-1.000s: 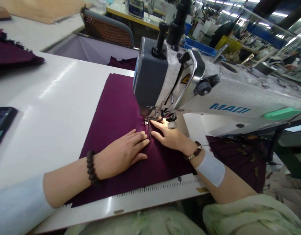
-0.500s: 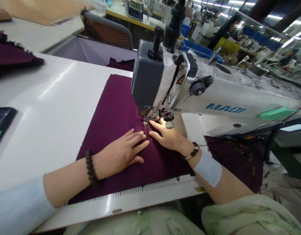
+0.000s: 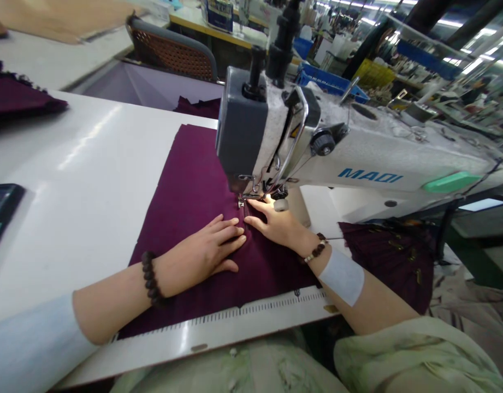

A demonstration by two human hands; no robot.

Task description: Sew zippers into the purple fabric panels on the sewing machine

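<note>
A dark purple fabric panel [image 3: 173,185] lies flat under the presser foot [image 3: 241,202] of a sewing machine [image 3: 271,125] marked MAQI. My left hand [image 3: 206,248] rests flat on the panel, left of a narrow strip or zipper-like line [image 3: 246,213] that runs toward me from the foot. Its fingers are stretched out and slightly apart. My right hand [image 3: 278,224] lies on the cloth to the right of that line, index finger and thumb extended close to the foot. Its other fingers are partly hidden behind the machine's parts.
A printed ruler scale [image 3: 235,314] runs along the table's front edge. Purple pieces with brass-coloured zipper pulls [image 3: 390,256] hang at right. More purple cloth [image 3: 22,98] and a dark phone-like device [image 3: 3,210] are at left. A chair [image 3: 171,49] stands beyond.
The purple panel has slid slightly away from me under the foot, its front edge shifting a little. Both hands keep nearly the same pose; the whole view has shifted slightly.
</note>
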